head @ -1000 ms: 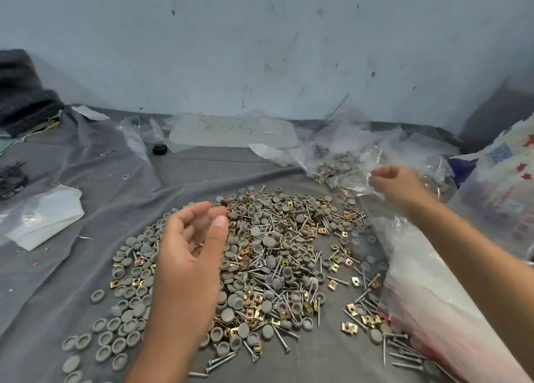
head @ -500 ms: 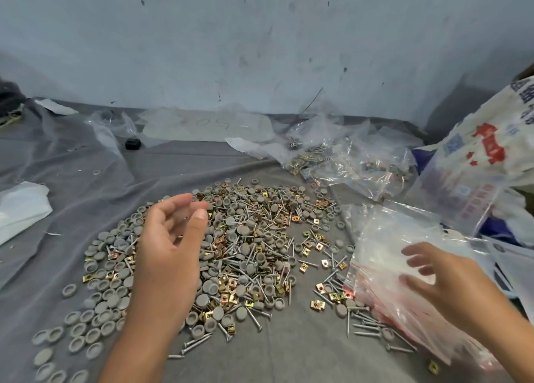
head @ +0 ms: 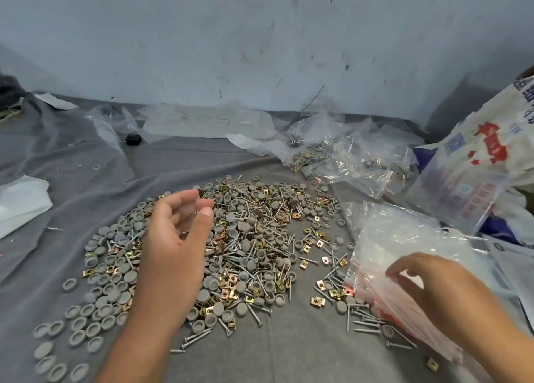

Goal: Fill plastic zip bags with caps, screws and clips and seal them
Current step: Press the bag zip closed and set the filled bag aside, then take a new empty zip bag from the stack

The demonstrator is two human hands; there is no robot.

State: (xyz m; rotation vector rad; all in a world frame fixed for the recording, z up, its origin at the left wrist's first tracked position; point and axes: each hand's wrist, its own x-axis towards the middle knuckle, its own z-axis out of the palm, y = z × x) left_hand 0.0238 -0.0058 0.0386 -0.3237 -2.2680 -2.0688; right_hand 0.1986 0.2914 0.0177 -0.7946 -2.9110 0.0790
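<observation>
Grey cloth (head: 187, 157) covers the worktop below a scuffed pale wall, with a spread pile of grey caps, screws and gold clips (head: 231, 246) at centre. Left hand (head: 176, 238) hovers over the pile's left part, fingers loosely curled, thumb up (whether it holds anything, can't tell). Right hand (head: 433, 284) rests bent fingertips on a stack of empty zip bags (head: 393, 255) right of the pile, long axis running from near right to far left, red zip edges toward the pile.

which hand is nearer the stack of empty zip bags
Right. The right hand has its fingers on the stack of zip bags; the left hand hovers over the parts pile.
</observation>
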